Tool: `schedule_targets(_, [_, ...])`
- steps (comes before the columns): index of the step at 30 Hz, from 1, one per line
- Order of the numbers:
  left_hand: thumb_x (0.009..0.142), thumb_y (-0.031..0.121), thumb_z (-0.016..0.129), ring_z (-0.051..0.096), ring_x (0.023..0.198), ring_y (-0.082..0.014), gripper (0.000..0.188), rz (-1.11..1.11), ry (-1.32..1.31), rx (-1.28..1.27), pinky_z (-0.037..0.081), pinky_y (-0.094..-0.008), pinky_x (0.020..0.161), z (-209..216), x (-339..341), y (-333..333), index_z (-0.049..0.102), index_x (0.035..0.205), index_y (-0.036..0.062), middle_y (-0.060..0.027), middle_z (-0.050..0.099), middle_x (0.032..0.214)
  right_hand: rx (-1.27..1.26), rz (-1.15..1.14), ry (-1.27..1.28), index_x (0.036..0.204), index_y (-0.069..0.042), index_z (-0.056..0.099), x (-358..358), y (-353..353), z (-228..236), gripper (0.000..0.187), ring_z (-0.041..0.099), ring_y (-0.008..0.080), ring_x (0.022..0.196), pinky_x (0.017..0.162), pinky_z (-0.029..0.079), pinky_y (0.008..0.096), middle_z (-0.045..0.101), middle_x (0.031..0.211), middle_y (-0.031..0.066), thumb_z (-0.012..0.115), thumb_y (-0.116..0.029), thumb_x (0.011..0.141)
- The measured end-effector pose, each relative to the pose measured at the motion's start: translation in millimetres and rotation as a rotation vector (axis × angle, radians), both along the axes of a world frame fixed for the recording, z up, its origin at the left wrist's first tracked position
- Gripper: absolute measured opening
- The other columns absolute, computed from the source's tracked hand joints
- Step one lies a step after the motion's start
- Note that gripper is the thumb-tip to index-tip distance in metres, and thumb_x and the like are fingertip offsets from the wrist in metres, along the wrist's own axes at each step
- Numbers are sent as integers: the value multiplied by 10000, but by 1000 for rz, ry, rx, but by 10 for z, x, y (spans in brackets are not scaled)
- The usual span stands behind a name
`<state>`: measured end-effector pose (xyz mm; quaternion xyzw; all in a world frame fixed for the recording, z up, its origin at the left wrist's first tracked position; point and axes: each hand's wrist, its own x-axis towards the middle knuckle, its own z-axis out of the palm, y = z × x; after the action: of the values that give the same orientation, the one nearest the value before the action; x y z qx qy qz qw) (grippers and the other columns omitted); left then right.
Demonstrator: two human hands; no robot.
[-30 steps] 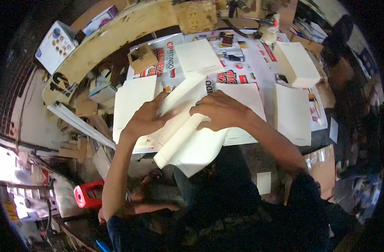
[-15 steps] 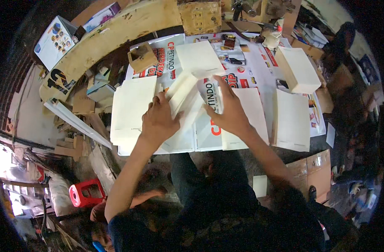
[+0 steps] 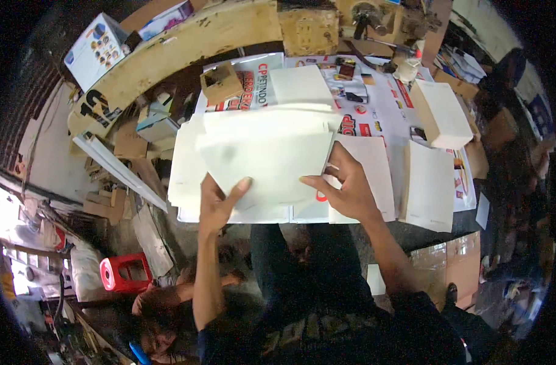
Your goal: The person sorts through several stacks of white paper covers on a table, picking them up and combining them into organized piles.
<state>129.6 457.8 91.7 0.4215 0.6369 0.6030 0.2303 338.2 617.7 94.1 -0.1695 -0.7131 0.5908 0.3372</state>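
Note:
Between my two hands is a loose sheaf of cream paper sheets [image 3: 265,161], lifted above the table and fanned at its far edge. My left hand [image 3: 220,204] grips its near left corner, thumb on top and fingers underneath. On the right edge my right hand [image 3: 348,185] pinches the sheets, thumb toward the near side. A stack of sheets [image 3: 183,176] lies partly hidden behind the sheaf at the left. Another flat stack [image 3: 372,173] rests just beyond my right hand, and one more pile [image 3: 305,85] lies behind the sheaf.
A printed poster sheet [image 3: 387,97] covers the table. Two thick paper stacks, one near [image 3: 429,188] and one far [image 3: 442,112], stand at the right. A small open cardboard box [image 3: 222,84] sits at the back left. A red stool [image 3: 125,272] and another person [image 3: 162,304] are at lower left.
The sheets between my hands were bent and blurred; now they are spread broad and facing up. My left hand has moved from above the paper to its near left corner, gripping it.

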Motion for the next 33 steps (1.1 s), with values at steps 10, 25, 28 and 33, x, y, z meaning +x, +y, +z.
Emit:
schedule_targets(10, [752,229,772,507,1210,-251,870,72,-286,348,424,-383,1018,-1,420,159,298,1433,-30,-194,494,1336,-8,-13,85,1541,-43,132,-3,-268,52,939,491,263,1261,1056,394,381,434,1432,209,680,-108,781])
schedule_targets(25, [872,358,632,543,1142,-214,591,300,-431,127,422,-346,956,173,459,265,494,1340,25,-95,575,1227,1044,-53,-325,1147,-128,672,111,-8,848,536,65,422,1463,1145,134,581,83,1605,200,818,-199,636])
schedule_targets(28, [876,365,572,481,1247,-252,719,283,-426,66,313,-326,1074,219,489,296,378,1426,-56,-183,507,1346,1085,-41,-353,981,-97,679,81,84,885,431,88,400,1465,1137,172,553,158,1600,158,851,-256,620])
schedule_targets(33, [895,381,537,485,1232,-207,589,290,-368,72,315,-313,1061,329,532,367,521,1301,-45,-142,539,1302,1214,-196,-393,873,-58,657,190,-122,796,430,227,400,1395,1082,251,562,281,1528,179,858,-326,603])
